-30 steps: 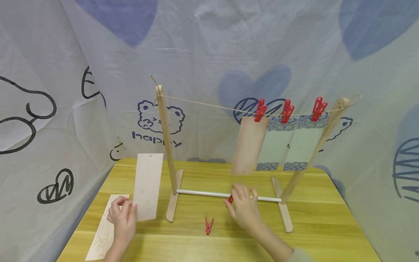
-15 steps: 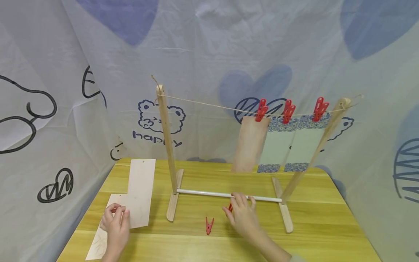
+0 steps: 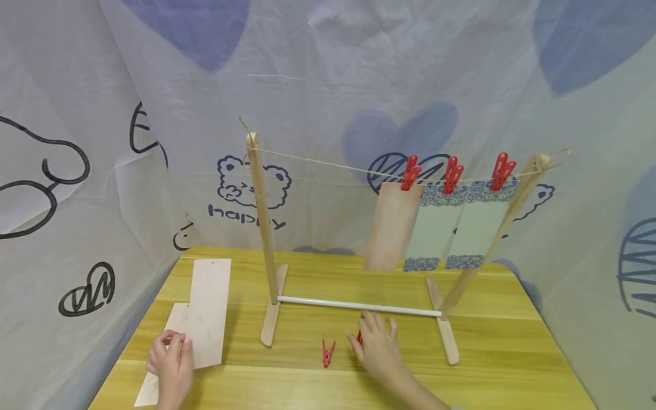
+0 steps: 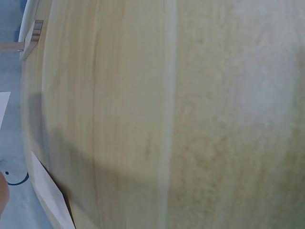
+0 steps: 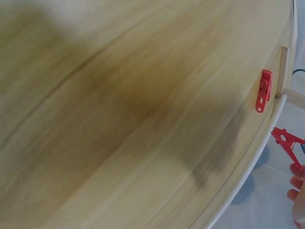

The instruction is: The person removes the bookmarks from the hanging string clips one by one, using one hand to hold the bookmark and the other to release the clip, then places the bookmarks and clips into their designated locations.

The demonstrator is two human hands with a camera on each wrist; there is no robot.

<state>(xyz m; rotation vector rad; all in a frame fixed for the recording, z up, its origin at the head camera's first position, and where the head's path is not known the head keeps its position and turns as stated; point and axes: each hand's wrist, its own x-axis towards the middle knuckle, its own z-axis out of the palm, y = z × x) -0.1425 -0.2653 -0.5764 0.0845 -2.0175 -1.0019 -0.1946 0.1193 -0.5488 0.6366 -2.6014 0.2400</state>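
My left hand (image 3: pixel 171 364) pinches the lower left edge of a pale rectangular card (image 3: pixel 210 310), which has a small hole near its top. Partly covered by that card and the hand, a second pale card (image 3: pixel 176 320) lies on the table. My right hand (image 3: pixel 376 348) holds a red clothespin (image 5: pixel 285 140) between thumb and fingers, in front of the rack's white crossbar. In the head view most of this clothespin is hidden by the fingers. Another red clothespin (image 3: pixel 327 353) lies on the wooden table (image 3: pixel 287 387), left of the right hand.
A wooden rack with a left post (image 3: pixel 261 222) and a right post (image 3: pixel 492 245) carries a string (image 3: pixel 318 162). Red clothespins hold a brownish card (image 3: pixel 392 228) and two pale green, blue-patterned cards on its right half. The white crossbar (image 3: pixel 323 303) joins the feet.
The left hand has moved left and nearer the body with its card, which now overlaps the lying card. The right hand has drawn slightly nearer the body, still holding its clothespin.
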